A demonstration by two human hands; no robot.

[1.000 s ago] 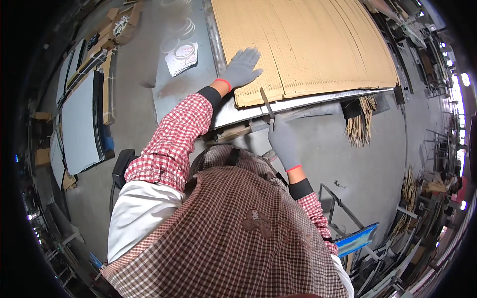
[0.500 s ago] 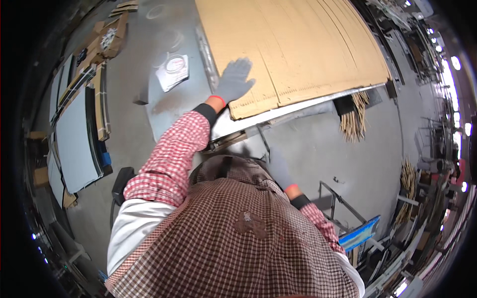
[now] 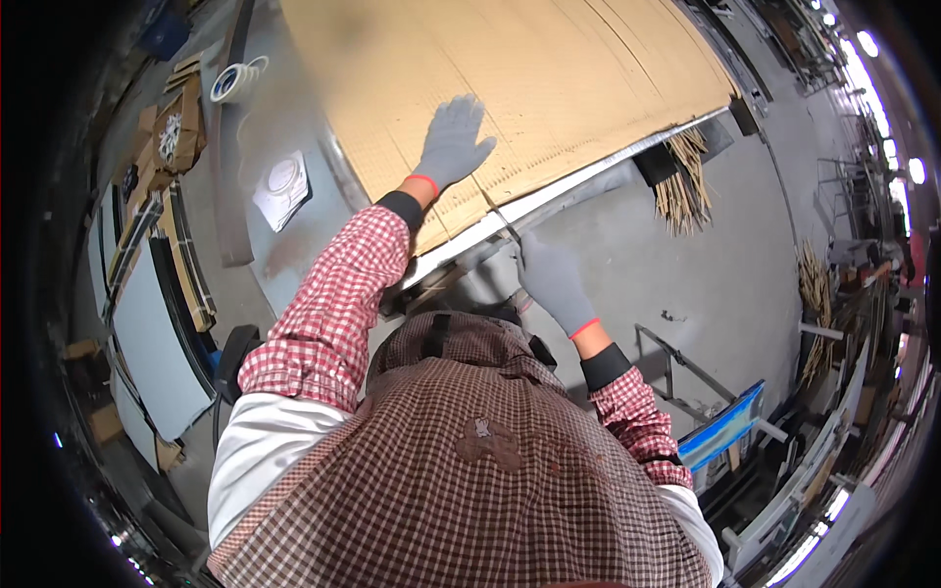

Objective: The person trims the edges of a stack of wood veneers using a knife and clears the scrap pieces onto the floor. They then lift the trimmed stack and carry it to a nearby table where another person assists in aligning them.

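A large tan cardboard sheet (image 3: 578,93) covers the table ahead of me, with several straight lines running across it. On its near left part my left hand (image 3: 453,142), in a grey glove, lies flat with the fingers stretched out. My right hand (image 3: 554,282), gloved the same way, is closed beside the table's near edge. From it sticks out a long thin dark knife (image 3: 509,226), its tip at the near edge of the cardboard next to one of the lines. The handle is hidden in my fist.
Left of the cardboard, papers (image 3: 281,191) and white rolls of tape (image 3: 227,83) lie on a grey surface. Flat panels (image 3: 162,333) and an open carton (image 3: 178,137) stand farther left. Thin sticks (image 3: 683,186) hang below the table's right side; a blue-topped frame (image 3: 723,423) stands at lower right.
My right hand has risen toward the table's edge, bringing the knife tip up to the cardboard. My left hand still rests flat, now farther from the sheet's left edge. The view has shifted.
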